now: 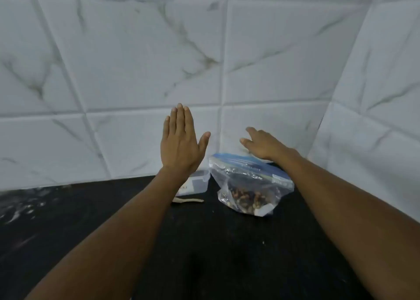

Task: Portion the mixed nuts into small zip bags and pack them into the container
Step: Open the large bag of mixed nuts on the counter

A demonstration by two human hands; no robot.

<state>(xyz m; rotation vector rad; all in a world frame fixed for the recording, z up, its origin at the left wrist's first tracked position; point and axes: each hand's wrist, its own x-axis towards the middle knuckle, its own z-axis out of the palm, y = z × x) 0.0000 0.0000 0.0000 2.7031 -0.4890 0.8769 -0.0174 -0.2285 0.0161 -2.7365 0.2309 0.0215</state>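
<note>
We see a dim, cool, bluish-grey light with no clear source; it falls evenly on the tiled wall [145, 56], which reads pale and flat. The dark counter [204, 254] swallows detail and goes nearly black toward the bottom edge, with faint pale sheen at its left side. Small glints of glare sit on the plastic bag [247, 186]. Shadows are soft and weak. The whole frame is slightly soft and smeared, and the wide lens bends the tile lines, most strongly at the left and right edges
</note>
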